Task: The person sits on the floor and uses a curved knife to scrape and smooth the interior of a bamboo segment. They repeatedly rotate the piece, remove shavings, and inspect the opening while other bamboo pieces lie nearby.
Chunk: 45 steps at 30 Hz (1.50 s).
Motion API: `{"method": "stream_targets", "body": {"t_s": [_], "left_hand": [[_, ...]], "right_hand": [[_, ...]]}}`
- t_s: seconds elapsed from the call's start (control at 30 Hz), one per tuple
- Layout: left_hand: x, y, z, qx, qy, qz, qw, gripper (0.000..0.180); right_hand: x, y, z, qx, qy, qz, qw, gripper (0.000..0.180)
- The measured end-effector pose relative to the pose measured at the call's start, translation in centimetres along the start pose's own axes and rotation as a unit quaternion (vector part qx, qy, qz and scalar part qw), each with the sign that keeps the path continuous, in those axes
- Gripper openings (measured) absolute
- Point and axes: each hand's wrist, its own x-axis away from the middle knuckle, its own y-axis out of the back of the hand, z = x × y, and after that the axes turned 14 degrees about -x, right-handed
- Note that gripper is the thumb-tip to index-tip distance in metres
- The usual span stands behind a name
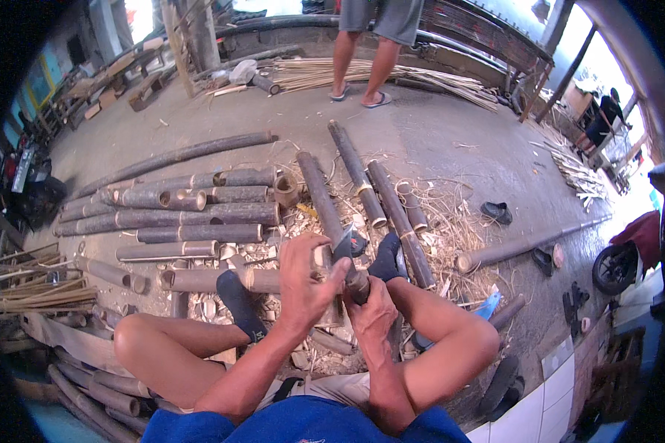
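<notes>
My right hand [373,310] is wrapped round the dark, round handle of a knife [343,242], whose grey blade points up and away. Just left of it, my left hand [303,280] curls round a short bamboo piece [321,256] with a pale cut face, its thumb lying close to the knife. The fingers hide much of that piece. Beyond the blade, a long dark bamboo pole [318,188] leans away over the shavings. My bent legs frame both hands, with dark socks on the feet.
Bamboo tubes [192,216] with cut holes lie stacked at left. More poles [355,173] and shavings [451,244] lie ahead. A person [366,59] in shorts stands at the back by long strips [451,85]. Sandals [496,213] and a wheel [615,268] are at right.
</notes>
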Motion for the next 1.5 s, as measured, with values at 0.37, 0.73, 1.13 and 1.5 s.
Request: {"method": "stream_targets", "body": {"t_s": [0.37, 0.73, 1.13, 1.5], "left_hand": [[1.6, 1.9, -2.8, 0.274, 0.178, 0.177, 0.928, 0.034], [1.4, 4.2, -5.3, 0.366, 0.218, 0.207, 0.881, 0.023], [1.7, 5.2, -6.3, 0.441, 0.267, 0.246, 0.821, 0.031], [1.9, 5.4, -7.5, 0.49, 0.243, 0.247, 0.8, 0.043]], "right_hand": [[0.8, 1.3, 3.0, -0.1, 0.039, -0.007, 0.994, 0.048], [2.6, 2.1, 5.8, -0.615, -0.16, 0.215, 0.742, 0.034], [2.5, 4.3, 7.2, -0.731, -0.249, 0.262, 0.579, 0.049], [2.5, 5.5, 7.0, -0.744, -0.227, 0.298, 0.553, 0.043]]}}
